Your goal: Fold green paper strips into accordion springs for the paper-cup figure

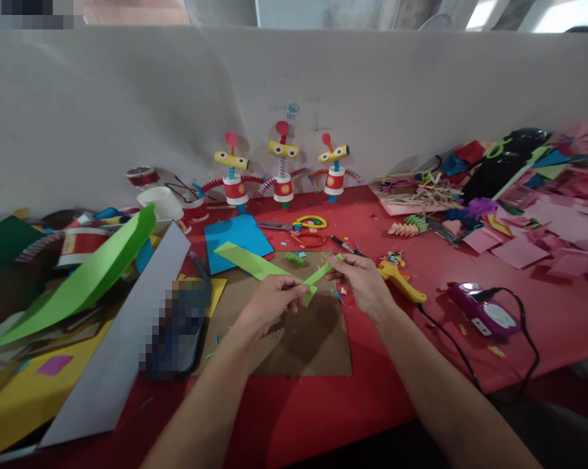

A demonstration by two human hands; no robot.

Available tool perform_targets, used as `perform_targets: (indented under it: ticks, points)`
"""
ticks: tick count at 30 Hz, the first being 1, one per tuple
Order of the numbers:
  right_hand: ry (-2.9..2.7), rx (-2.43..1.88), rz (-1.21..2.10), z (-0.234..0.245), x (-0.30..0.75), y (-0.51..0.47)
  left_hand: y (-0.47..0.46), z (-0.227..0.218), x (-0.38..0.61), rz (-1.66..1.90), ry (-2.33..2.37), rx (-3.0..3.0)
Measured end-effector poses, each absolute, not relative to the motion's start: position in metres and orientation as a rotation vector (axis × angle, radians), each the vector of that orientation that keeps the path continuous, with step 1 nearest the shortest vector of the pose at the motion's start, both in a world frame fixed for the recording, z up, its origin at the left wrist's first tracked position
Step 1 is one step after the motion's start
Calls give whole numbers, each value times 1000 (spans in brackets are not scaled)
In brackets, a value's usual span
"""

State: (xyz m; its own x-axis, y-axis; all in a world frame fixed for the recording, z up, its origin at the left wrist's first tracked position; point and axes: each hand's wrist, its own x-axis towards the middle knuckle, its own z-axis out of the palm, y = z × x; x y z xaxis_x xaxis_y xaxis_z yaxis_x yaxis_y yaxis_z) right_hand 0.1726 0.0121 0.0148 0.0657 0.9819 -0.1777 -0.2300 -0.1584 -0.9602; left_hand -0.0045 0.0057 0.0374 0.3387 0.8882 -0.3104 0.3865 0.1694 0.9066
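Over a brown board (pixel 313 355), my left hand (pixel 273 301) pinches light green paper strips (pixel 247 260) where they meet at an angle. One long strip end runs up and left beyond the fingers. My right hand (pixel 361 280) grips the end of the other strip portion, which slants up to the right between the hands. Whether this is one folded strip or two joined ones, I cannot tell. Just behind the hands lies a small green pleated paper piece (pixel 295 259). A sheet of blue paper (pixel 235 238) sits behind the left strip end.
Scissors (pixel 279 227) with a yellow handle lie behind the board. A yellow glue gun (pixel 404 283) and a purple device (pixel 484 312) with a cable are at right. Three paper-cup figures (pixel 284 187) stand by the wall. A phone (pixel 176 332) and a filled box (pixel 122 345) are left.
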Motion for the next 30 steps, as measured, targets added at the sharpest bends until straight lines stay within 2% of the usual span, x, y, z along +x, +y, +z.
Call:
perform_targets:
  ticks: [8,15,23,30]
  points:
    - [-859,-1182,1316,15,177,13,4,39,-4,539,1217,1395]
    - [-858,-1169,1438,14,172,13,5,40,-5,570,1291,1347]
    - [-768,-1180,1370,16,175,15,7,34,-7,514,1217,1321]
    - [-622,-1217,1008,21,199,21,12,34,-16,407,1162,1326]
